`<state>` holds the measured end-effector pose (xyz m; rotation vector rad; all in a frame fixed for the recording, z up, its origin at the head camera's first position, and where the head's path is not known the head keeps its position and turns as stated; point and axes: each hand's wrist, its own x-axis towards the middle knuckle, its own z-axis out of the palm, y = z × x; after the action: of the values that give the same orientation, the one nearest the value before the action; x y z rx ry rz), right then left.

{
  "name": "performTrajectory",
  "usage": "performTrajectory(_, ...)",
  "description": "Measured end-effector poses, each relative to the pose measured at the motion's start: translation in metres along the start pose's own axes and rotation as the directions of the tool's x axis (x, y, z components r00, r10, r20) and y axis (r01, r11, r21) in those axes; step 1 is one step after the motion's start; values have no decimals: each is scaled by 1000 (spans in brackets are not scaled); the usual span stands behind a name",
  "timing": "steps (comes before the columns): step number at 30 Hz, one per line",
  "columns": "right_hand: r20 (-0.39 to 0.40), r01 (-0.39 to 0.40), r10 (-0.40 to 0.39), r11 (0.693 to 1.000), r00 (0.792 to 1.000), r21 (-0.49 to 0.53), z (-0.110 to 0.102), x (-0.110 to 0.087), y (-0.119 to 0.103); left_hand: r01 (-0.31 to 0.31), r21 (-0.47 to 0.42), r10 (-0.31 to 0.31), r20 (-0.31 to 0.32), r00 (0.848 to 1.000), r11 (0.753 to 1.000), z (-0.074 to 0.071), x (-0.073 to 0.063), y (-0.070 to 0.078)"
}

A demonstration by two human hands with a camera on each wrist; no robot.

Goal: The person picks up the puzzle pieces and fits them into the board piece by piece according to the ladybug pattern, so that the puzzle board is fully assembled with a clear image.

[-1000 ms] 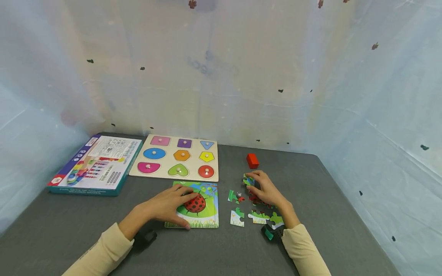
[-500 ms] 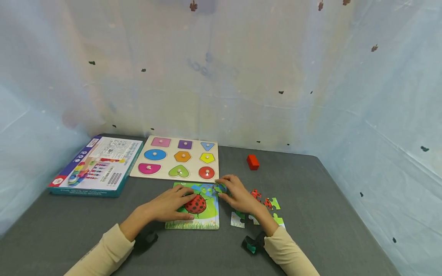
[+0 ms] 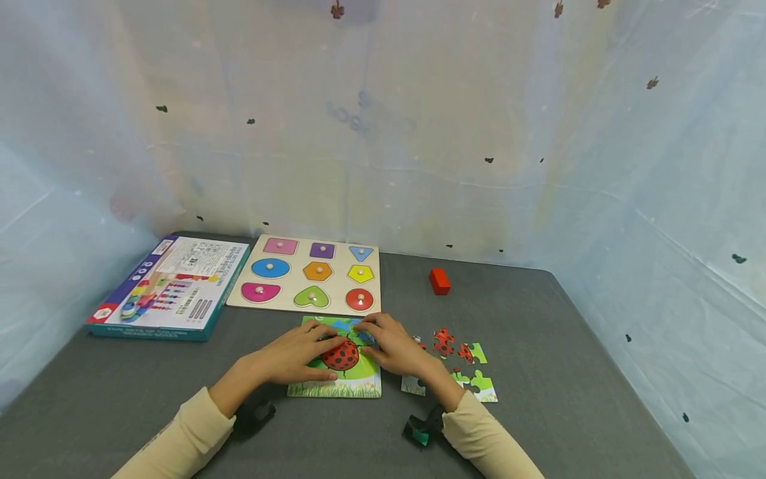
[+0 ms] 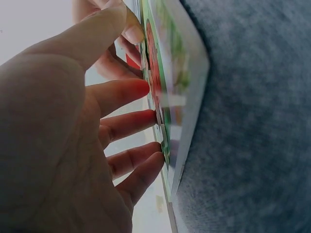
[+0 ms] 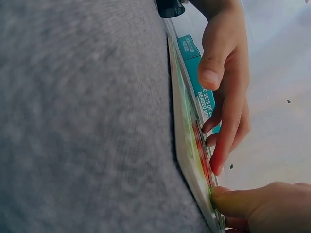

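A ladybird jigsaw board (image 3: 359,387) lies flat on the dark cloth in front of the person. The left hand (image 3: 292,354) rests over its left part, fingers spread and fairly straight, fingertips on the picture in the left wrist view. At the board's upper right corner, the right hand (image 3: 399,349) pinches a green and blue puzzle piece (image 3: 366,337) between thumb and fingers, low against the board. The fingers partly cover this piece. Loose ladybird puzzle pieces (image 3: 443,340) lie right of the board, some partly hidden behind the right hand and wrist.
Behind the board lies a wooden shape-peg board (image 3: 287,266) with colourful knobbed shapes. A flat toy box (image 3: 173,286) is at the left. Farther back on the right is a red block (image 3: 439,281). A pale sheet (image 3: 383,166) hangs behind the table.
The right hand has picked up the green and blue puzzle piece from the loose ones and carried it left onto the board's upper right corner. The left hand stays almost still.
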<state>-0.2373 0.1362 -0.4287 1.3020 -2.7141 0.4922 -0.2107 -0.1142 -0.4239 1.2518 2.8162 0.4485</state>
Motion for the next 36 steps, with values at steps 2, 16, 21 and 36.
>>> performTrajectory(2, 2, -5, 5, 1000, 1000, -5, 1, 0, 0, -2, 4, 2, 0, 1000, 1000, 0, 0, 0)
performTrajectory(16, 8, -58, 58, 998, 998, 31, 2, 1, 0, -5, 35, 5, -2, 1000, 999, -1, 3, 2)
performTrajectory(21, 7, -79, 79, 997, 997, 23, 3, 3, 0, 28, 27, -29, 40, 999, 999, -6, 9, 5)
performTrajectory(36, -18, -41, 43, 997, 999, 66, 2, 5, 6, 30, 120, -41, 90, 995, 992, -10, 30, 17)
